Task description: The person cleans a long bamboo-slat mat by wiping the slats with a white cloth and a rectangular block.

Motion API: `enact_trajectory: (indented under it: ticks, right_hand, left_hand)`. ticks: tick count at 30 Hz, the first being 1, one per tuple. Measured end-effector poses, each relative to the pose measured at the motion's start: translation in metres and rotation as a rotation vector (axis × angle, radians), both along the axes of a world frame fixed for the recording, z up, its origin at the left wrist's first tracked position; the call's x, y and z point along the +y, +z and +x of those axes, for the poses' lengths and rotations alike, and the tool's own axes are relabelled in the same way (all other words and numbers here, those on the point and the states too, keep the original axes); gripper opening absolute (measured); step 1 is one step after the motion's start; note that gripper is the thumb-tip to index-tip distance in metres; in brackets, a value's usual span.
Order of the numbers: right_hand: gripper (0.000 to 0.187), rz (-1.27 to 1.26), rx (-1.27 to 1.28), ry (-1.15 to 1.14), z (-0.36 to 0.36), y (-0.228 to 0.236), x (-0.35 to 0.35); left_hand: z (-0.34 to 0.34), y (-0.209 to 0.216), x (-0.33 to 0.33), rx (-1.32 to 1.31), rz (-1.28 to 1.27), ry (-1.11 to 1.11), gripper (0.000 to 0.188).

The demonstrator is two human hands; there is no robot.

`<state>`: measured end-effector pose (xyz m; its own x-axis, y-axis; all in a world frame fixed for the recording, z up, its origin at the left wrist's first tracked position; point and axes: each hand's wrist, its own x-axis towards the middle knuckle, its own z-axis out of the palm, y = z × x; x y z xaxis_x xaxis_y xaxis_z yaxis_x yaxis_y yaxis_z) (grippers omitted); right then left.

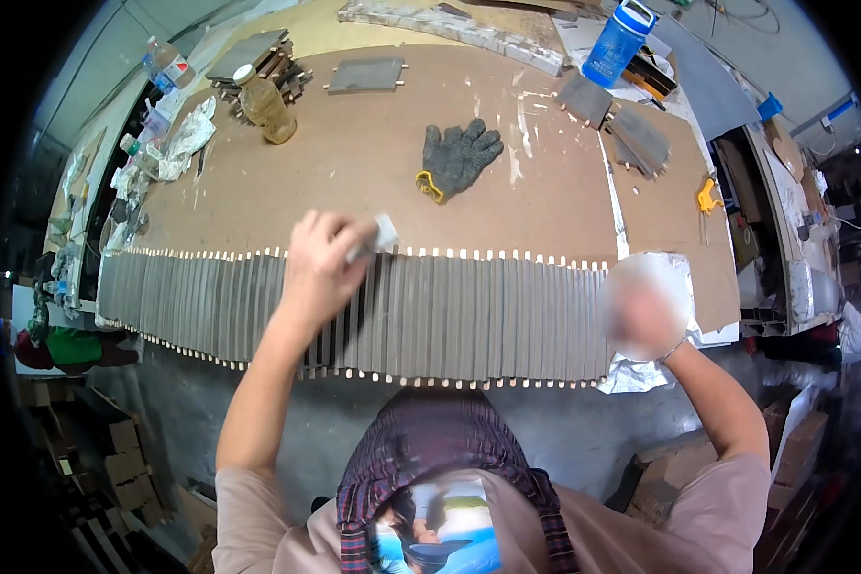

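Note:
A long row of narrow grey slats (450,316) lies side by side along the table's near edge, with pale pegs sticking out at both ends. Over the far side of the row, left of the middle, my left hand (318,263) is closed round a small whitish flat piece (385,233); its material is unclear. At the row's right end is my right hand (649,311), smeared by a round blur, so its fingers do not show. Crumpled white paper (634,374) lies under that end.
Beyond the row, a dark grey work glove (459,158) lies on the brown board (354,163). A grey panel (365,75), stacked panels (249,57) and a jar (268,110) stand farther back. At right are a blue bottle (618,43), grey pieces (638,141) and a yellow clip-like tool (708,196).

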<state>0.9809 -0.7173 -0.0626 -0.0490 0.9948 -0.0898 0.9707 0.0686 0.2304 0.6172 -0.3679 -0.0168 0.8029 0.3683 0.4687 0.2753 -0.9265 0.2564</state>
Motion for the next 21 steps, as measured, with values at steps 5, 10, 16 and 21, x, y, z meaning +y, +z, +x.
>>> enact_trajectory:
  ticks: [5, 10, 16, 21]
  right_hand:
    - [0.032, -0.087, 0.005, -0.101, -0.006, 0.002, 0.002]
    - [0.031, -0.055, 0.009, -0.076, -0.005, 0.003, 0.004]
    - [0.031, 0.016, 0.039, -0.022, 0.003, -0.008, -0.003]
    - [0.033, -0.18, 0.037, -0.125, -0.011, 0.017, 0.013]
  left_hand:
    - [0.005, -0.003, -0.053, 0.105, -0.024, -0.381, 0.04]
    - [0.017, -0.005, 0.006, -0.008, 0.036, 0.055, 0.039]
    - [0.03, -0.005, -0.048, 0.075, 0.036, -0.308, 0.035]
    - [0.036, -0.012, -0.01, -0.053, 0.004, -0.048, 0.035]
